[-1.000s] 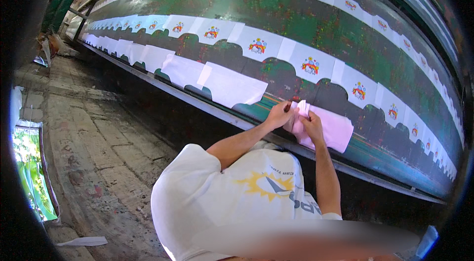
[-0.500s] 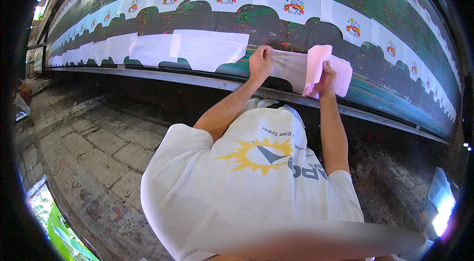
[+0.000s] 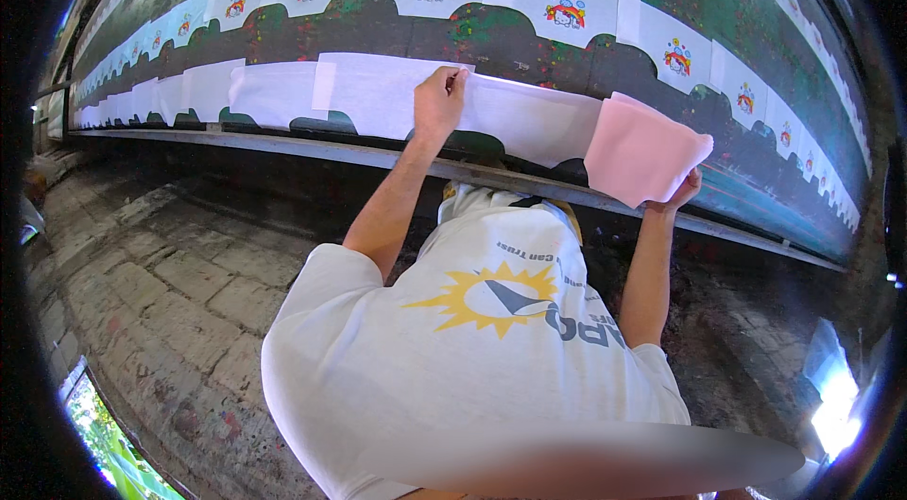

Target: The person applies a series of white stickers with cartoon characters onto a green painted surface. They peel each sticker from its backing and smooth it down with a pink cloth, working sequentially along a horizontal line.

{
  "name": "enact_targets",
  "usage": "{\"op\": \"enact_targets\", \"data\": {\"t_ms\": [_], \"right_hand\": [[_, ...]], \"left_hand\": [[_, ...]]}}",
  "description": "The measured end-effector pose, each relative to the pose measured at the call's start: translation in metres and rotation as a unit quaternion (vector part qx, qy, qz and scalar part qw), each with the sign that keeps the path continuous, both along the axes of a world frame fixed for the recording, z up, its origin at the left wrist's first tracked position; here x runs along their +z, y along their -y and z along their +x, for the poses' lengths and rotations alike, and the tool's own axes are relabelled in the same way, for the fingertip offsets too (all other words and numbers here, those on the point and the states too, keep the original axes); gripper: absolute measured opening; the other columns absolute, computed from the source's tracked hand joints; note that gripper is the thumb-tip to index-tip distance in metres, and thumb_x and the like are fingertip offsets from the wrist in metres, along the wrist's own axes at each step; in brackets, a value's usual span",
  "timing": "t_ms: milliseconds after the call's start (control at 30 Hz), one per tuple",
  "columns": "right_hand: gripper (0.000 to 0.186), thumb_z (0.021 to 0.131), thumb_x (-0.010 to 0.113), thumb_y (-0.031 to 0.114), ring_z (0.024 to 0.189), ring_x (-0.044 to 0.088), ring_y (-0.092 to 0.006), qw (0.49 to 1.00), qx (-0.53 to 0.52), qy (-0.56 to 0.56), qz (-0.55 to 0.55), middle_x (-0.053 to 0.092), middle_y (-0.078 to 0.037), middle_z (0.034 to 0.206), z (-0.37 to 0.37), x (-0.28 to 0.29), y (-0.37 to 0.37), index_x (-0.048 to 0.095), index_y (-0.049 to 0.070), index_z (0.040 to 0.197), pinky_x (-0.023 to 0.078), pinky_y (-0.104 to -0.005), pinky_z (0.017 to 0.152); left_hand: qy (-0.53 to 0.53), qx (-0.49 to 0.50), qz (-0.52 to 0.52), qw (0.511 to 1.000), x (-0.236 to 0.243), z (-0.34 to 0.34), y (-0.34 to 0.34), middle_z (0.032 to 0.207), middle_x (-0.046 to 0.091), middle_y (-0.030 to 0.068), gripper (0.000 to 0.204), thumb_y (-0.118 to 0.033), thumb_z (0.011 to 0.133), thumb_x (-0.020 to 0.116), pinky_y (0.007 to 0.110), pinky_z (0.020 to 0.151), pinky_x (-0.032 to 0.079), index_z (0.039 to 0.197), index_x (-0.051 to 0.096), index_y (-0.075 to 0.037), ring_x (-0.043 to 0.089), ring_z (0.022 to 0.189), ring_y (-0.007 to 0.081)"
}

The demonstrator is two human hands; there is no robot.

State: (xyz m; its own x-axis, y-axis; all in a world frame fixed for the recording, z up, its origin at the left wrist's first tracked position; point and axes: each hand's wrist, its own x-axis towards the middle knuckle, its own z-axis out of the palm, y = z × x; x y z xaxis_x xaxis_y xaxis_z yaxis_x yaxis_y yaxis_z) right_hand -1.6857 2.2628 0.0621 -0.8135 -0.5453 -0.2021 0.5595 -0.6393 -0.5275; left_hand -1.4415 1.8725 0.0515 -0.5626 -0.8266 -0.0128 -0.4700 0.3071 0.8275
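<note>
My left hand (image 3: 440,98) pinches the upper left corner of a pale fabric piece (image 3: 529,117), beside the last flat white piece (image 3: 368,89) in the near row. The pale piece is stretched out along the long green board (image 3: 406,32). My right hand (image 3: 675,186) grips a pink fabric piece (image 3: 642,146) at the pale piece's right end, its fingers partly hidden by the pink cloth. The pink piece lies tilted over the board's near edge.
Rows of white pieces with colourful printed motifs (image 3: 562,13) run along the board behind my hands. A metal rail (image 3: 359,152) borders the front. Below lies a stained brick floor (image 3: 189,292). Bright openings show at both lower corners.
The folded bundle has opened into a long pale stretch with pink at the right. My left hand has moved up and left, my right hand rightward. The view has turned.
</note>
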Motion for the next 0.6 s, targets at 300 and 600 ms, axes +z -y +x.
{"op": "enact_targets", "data": {"t_ms": [300,600], "right_hand": [[0.058,0.083,0.056,0.032,0.114,0.065,-0.0334,0.997,-0.062,0.012,0.050,0.066,-0.016,0.124,-0.015,0.007,-0.023,0.058,0.000,0.131,0.053,-0.0486,0.098],[0.047,0.086,0.055,0.029,0.108,0.064,-0.0276,0.930,-0.263,-0.124,0.226,0.067,-0.013,0.115,-0.094,0.087,-0.160,0.062,0.000,0.123,0.053,-0.0422,0.094]], "left_hand": [[0.026,0.006,-0.064,0.998,-0.028,0.003,0.006,0.076,0.070,0.0155,0.025,-0.025,0.097,0.068,0.037,0.063,0.052,0.095,0.069,0.000,0.068,0.066,0.0260],[0.099,0.016,-0.053,0.994,-0.022,-0.005,0.007,0.081,0.070,0.0156,0.024,-0.027,0.095,0.066,0.043,0.067,0.053,0.095,0.067,-0.003,0.069,0.075,0.0332]]}}
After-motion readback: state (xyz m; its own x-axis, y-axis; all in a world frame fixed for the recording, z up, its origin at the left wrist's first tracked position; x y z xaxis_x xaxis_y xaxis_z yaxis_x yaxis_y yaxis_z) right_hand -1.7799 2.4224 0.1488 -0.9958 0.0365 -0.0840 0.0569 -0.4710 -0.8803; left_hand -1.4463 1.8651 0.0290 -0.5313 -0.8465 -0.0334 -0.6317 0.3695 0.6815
